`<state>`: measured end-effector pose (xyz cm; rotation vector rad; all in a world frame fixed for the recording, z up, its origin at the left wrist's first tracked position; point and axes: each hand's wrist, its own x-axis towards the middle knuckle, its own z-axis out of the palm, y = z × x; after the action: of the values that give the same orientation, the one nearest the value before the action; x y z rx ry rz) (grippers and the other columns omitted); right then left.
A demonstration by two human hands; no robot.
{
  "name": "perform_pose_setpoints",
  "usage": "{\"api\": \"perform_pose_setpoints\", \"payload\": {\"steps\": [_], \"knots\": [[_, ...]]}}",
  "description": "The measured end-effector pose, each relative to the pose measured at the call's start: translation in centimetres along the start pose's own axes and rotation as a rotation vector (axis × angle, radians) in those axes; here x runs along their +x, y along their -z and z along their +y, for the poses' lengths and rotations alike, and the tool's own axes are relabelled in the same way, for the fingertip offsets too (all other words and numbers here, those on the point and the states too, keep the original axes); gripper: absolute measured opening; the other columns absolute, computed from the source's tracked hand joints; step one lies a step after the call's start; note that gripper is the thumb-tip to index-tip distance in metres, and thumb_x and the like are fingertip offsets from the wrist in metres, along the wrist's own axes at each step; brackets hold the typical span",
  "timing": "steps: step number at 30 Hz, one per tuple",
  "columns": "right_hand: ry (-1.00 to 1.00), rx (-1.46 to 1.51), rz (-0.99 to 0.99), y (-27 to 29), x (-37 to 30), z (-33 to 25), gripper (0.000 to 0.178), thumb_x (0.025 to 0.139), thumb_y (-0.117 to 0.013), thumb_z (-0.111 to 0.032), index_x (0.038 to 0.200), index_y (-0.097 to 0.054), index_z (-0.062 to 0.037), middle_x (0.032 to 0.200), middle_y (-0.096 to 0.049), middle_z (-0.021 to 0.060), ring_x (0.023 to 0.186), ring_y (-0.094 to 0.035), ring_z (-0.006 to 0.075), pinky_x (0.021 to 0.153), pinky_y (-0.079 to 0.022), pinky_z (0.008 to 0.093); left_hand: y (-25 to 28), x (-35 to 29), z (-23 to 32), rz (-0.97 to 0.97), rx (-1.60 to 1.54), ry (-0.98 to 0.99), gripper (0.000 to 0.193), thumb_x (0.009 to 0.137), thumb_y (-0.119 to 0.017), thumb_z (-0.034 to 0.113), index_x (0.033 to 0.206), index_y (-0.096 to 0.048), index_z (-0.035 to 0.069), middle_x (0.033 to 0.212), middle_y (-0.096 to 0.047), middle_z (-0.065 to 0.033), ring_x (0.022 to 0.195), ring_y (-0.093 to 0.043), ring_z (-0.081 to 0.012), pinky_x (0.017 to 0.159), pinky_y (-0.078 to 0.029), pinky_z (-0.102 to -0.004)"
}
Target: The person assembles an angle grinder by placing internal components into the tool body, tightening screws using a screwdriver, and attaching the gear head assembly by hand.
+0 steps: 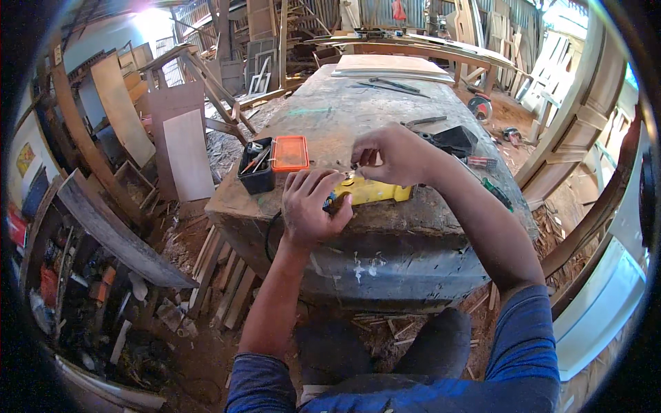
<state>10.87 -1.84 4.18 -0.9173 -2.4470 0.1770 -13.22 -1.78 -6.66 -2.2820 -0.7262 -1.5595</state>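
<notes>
Two hands meet over a yellow power tool (375, 191) that lies near the front edge of a worn workbench (385, 255). The left hand (311, 206) rests on the tool's left end with its fingers curled down around that end, gripping it. The right hand (390, 155) hovers just above the tool, fingertips pinched narrowly together on something too small to make out, right over the tool's top. A dark cord (270, 234) hangs from the bench edge below the left hand.

Just to the left of the hands stands a small black box (256, 173) with bits inside, its orange lid (289, 153) open beside it. Behind the right wrist lies a black pouch (454, 140), with a green-handled screwdriver (497, 194) near the right forearm. Farther back on the bench lie flat boards (392, 66) and a few long metal tools (394, 85).

Wood offcuts (220, 275) are scattered on the dirt floor to the left, and plywood sheets (187, 153) lean nearby.
</notes>
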Motion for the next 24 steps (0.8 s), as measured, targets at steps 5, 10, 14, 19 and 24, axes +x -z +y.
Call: {"api": "perform_pose_setpoints", "payload": {"steps": [5,10,14,19,24], "knots": [[-0.186,-0.071,-0.043,1.9,-1.4,-0.9,0.025,0.085,-0.083,-0.021,0.101,-0.081,-0.0021,0.087,-0.077,0.016,0.082,-0.077,0.0305,0.079,-0.061,0.0415,0.2,0.4,0.5,0.001,-0.012,0.015,0.036,0.08,-0.08,0.022,0.113,-0.078,0.008,0.112,-0.078,-0.0099,0.101,-0.073,-0.0345,0.095,-0.055,-0.0478],[-0.23,-0.192,-0.175,2.1,-3.0,-3.0,0.025,0.083,-0.084,-0.023,0.099,-0.082,-0.0038,0.089,-0.078,0.018,0.086,-0.077,0.038,0.084,-0.06,0.0482,0.2,0.0,0.0,0.004,-0.011,-0.013,0.039,0.081,-0.081,0.022,0.117,-0.079,0.008,0.112,-0.078,-0.0089,0.101,-0.072,-0.0328,0.095,-0.055,-0.0459],[-0.239,-0.47,-0.212,0.3,-7.5,-3.4,0.02,0.086,-0.082,-0.024,0.094,-0.079,-0.0055,0.086,-0.075,0.0167,0.088,-0.075,0.0386,0.086,-0.058,0.0506,0.5,-0.2,-0.1,-0.018,-0.02,0.01,0.042,0.08,-0.08,0.02,0.12,-0.078,0.008,0.112,-0.079,-0.01,0.102,-0.073,-0.0345,0.096,-0.055,-0.0471],[-0.403,-0.394,-0.291,0.6,-8.9,-2.7,0.031,0.085,-0.088,-0.032,0.096,-0.078,-0.0045,0.094,-0.077,0.018,0.101,-0.074,0.04,0.089,-0.056,0.0521,0.1,0.2,-0.2,-0.017,-0.012,-0.016,0.04,0.081,-0.08,0.019,0.119,-0.078,0.008,0.114,-0.079,-0.011,0.104,-0.073,-0.0353,0.096,-0.055,-0.0474],[-0.389,-0.369,-0.279,0.8,-7.0,-3.8,0.029,0.088,-0.086,-0.03,0.101,-0.08,-0.0054,0.095,-0.078,0.0175,0.095,-0.076,0.0377,0.088,-0.057,0.049,-0.3,0.2,-0.4,-0.02,-0.03,-0.011,0.039,0.081,-0.078,0.018,0.118,-0.078,0.007,0.113,-0.079,-0.0123,0.102,-0.073,-0.0355,0.095,-0.055,-0.0471]]}}
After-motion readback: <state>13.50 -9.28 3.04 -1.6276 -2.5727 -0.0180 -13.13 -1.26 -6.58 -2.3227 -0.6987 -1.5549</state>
